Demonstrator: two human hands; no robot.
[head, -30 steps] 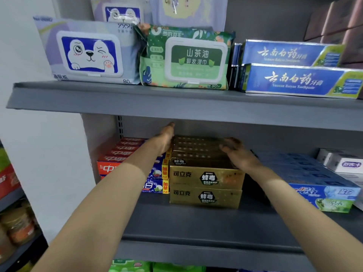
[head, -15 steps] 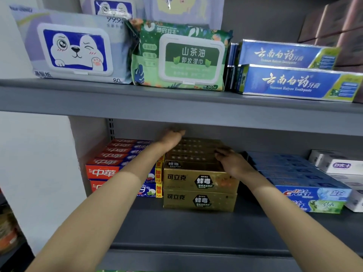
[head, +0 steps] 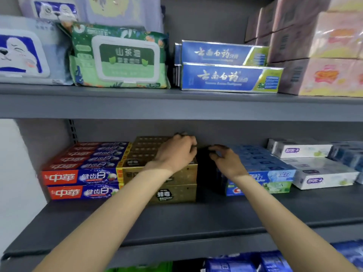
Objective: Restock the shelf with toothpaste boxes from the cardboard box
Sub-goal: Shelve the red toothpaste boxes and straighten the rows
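Two hands work at the gold toothpaste boxes (head: 141, 152): left hand (head: 176, 152) curls over their right rear top to square them; right hand (head: 225, 161), loosely curled (holding nothing), hovers just right.

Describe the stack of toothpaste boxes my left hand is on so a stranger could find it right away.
Look at the middle grey shelf, below the green wet wipes pack. The gold toothpaste boxes sit between the red and blue toothpaste boxes and a dark gap, with the left hand on top. They are the only gold boxes there.
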